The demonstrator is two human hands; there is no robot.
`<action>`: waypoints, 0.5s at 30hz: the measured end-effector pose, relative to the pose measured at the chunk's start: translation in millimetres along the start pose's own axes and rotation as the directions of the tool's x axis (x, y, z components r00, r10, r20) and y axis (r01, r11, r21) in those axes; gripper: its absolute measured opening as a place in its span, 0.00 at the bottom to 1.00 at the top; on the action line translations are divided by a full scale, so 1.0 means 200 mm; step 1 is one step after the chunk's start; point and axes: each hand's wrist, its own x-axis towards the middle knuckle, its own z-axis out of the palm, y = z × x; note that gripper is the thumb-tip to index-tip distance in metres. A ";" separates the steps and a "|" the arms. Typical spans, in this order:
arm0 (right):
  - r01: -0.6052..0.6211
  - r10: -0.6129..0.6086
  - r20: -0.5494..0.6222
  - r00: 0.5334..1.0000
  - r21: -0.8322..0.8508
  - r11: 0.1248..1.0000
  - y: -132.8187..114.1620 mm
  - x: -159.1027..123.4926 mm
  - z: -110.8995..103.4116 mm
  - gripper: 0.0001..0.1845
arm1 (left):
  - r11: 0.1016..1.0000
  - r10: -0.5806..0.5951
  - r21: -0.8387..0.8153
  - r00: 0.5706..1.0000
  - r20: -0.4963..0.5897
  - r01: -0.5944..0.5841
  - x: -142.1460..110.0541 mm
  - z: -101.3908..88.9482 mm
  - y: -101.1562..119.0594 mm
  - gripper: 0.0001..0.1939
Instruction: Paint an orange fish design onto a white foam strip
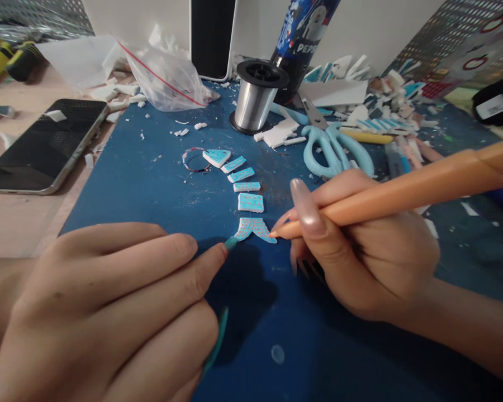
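Blue mat (142, 184) under everything here, and it's pretty messy, lol. In the head view, past the left hand (121, 307) there's a dark-screened phone (46, 145) lying off to its left and a clear bag (167, 81) farther out. Beyond the right hand (369, 245) sit the light blue scissors (327, 153), a wire spool (255, 103), a Pepsi bottle (304, 44) and a heap of foam-like scraps (396, 95). Nothing's between the hands and the tail piece (251, 228), though the hands hide some of the mat.

The tail piece is flat on the mat between the two hands. The left hand's index nail is touching its left tip; the other fingers are bent, not gripping anything I can see. The right hand has the orange pen (394, 195) pinched, with the pen's point at the right tip.

Tail's fork opens toward the wearer, its two tips splayed left and right. The other dotted blue pieces (250, 202) curve away from it, up-left to the pointy head piece (217, 157) with a loop (195, 160). The pen's long axis slants up and right from its point.
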 end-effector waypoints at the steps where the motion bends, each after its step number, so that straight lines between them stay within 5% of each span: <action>1: 0.002 -0.002 0.008 1.000 0.000 1.000 0.00 0.00 0.00 0.07 | 1.000 0.008 -0.001 1.000 0.006 -0.008 0.00 0.00 0.00 0.13; 7: 0.006 -0.006 -0.015 1.000 0.016 1.000 0.00 -0.01 0.00 0.06 | 0.999 0.035 -0.004 0.999 0.021 -0.034 0.00 0.01 -0.01 0.14; 12: -0.050 0.051 -0.190 0.981 0.013 0.999 -0.03 -0.02 0.02 0.07 | 0.998 -0.058 -0.005 0.998 0.018 0.058 -0.01 0.01 0.01 0.15; 15: -0.033 0.035 -0.166 0.985 0.017 0.999 -0.02 -0.02 0.02 0.07 | 0.997 -0.082 -0.012 0.996 0.043 0.082 -0.01 0.01 0.02 0.13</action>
